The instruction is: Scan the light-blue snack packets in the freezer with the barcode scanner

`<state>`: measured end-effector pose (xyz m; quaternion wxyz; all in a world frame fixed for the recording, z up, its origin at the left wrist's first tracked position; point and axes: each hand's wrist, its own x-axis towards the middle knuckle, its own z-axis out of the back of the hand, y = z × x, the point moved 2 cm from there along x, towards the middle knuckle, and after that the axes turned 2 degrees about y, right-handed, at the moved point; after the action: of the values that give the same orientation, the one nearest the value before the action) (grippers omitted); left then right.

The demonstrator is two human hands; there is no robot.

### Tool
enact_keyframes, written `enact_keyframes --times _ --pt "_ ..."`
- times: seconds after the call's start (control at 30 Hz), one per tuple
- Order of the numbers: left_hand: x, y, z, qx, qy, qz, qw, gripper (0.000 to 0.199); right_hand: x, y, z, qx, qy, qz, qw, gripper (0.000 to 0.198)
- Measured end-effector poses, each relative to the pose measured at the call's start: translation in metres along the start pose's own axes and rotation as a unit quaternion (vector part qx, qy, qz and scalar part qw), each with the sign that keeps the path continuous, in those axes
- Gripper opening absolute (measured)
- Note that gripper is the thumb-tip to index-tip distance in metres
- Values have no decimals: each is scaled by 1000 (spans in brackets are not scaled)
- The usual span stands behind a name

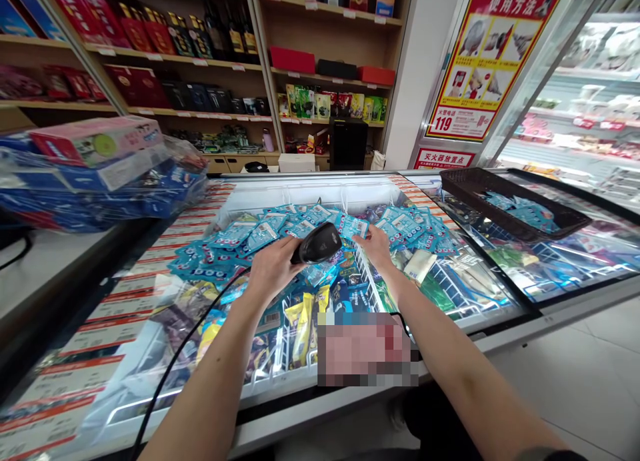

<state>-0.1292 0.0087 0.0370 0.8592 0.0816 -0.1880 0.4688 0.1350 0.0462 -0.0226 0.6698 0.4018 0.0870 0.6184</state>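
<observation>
My left hand [275, 268] is wrapped round a black barcode scanner [320, 243], its head pointing right and its cable [187, 344] trailing down to the lower left. Between the fingers of my right hand [375, 246] is a small blue packet [351, 226], just to the right of the scanner head. More packets of the same blue kind lie in a spread heap [263, 233] on the freezer's glass top on the left, and another heap [413, 226] lies on the right. Part of the heap is hidden behind the scanner and my hands.
Through the freezer glass [150, 374] show yellow packs [301, 321] and white wire baskets [373, 284]. A dark brown tray [560, 231] with blue packets stands at the right. Plastic-wrapped boxes [100, 171] are at the left. Shelves [185, 54] line the back.
</observation>
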Motion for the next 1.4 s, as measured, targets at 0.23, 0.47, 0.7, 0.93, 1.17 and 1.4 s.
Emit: enact_keyframes --times 0.23,0.47,0.7,0.93,1.17,1.4 --pt "0 -1 -2 -5 -8 -12 1000 34 0 -1 0 -20 -1 2 1000 28" --pt "0 1 1 -7 -10 -1 1000 33 -2 2 1 22 7 -4 1000 27" --pt "-1 13 4 24 -39 59 997 32 -5 1 23 12 -86 -42 995 52" --pt "-3 21 7 36 -43 100 993 36 1 -25 53 -164 -160 -50 972 28" --pt "-4 24 8 58 -44 119 990 36 -6 -2 45 -223 -77 100 967 31" --pt "-5 27 11 71 -45 133 988 35 -8 -3 36 -273 -21 75 959 23"
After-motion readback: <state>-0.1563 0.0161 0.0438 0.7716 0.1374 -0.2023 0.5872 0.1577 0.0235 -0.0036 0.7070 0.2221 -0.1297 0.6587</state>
